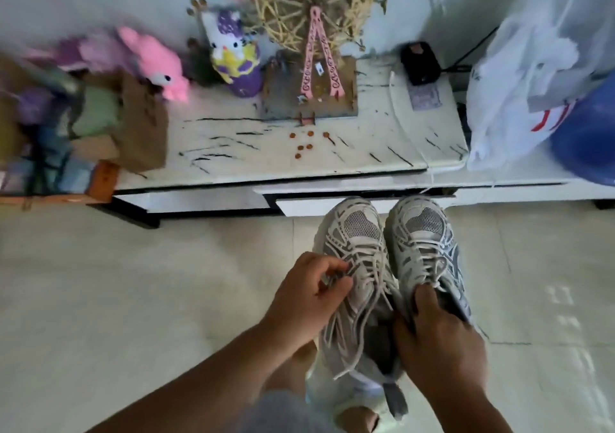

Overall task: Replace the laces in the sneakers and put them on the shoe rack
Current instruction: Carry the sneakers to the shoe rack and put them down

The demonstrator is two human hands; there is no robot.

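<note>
left hand point(311, 294): fingers curled, pinching the laces point(366, 276) of left sneaker point(357, 266) | right hand point(439, 332): fingers tucked into the collar of right sneaker point(424, 246), gripping it | sneakers: grey mesh, pale overlay straps, side by side, touching, toes pointing away toward the white marbled cabinet point(299, 153), above tiled floor point(133, 283)

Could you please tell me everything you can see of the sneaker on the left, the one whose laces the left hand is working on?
The grey and white mesh sneaker on the left has pale overlay strips, a grey mesh toe panel and a grey heel tab. It points toe-away toward the low white cabinet, side by side with its matching sneaker. Its off-white laces are threaded but loose, with ends trailing over the opening. The left hand pinches the laces at its outer side; the right hand grips the other sneaker's collar.
</note>
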